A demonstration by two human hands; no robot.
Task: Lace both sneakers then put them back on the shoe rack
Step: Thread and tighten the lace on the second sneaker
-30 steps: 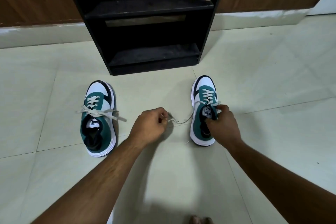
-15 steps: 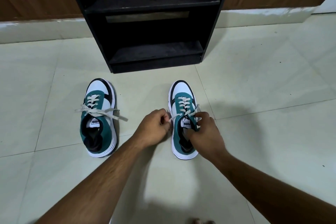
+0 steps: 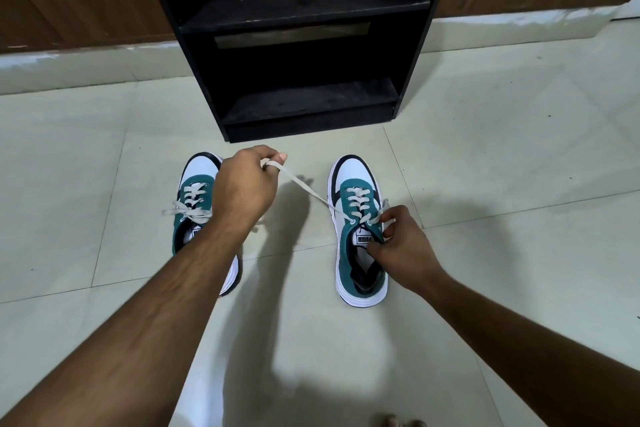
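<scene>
- On the tiled floor [image 3: 485, 149], before the black shoe rack [image 3: 304, 45], two teal-and-white sneakers are standing apart.
- Left hand [image 3: 242, 187] is pinching the lace end [image 3: 301, 184], pulling it taut.
- Right hand [image 3: 401, 246] is gripping the right sneaker [image 3: 360, 229] at its tongue.
- Left sneaker [image 3: 194, 204] is sitting partly hidden under the left forearm.

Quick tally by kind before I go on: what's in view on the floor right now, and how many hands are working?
Sneakers: 2, left sneaker and right sneaker
Shoe rack: 1
Hands: 2, left hand pulling a lace, right hand at the right sneaker's eyelets
Total: 5

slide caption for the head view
Left hand pulls a lace taut from the right sneaker; right hand steadies it.
</scene>
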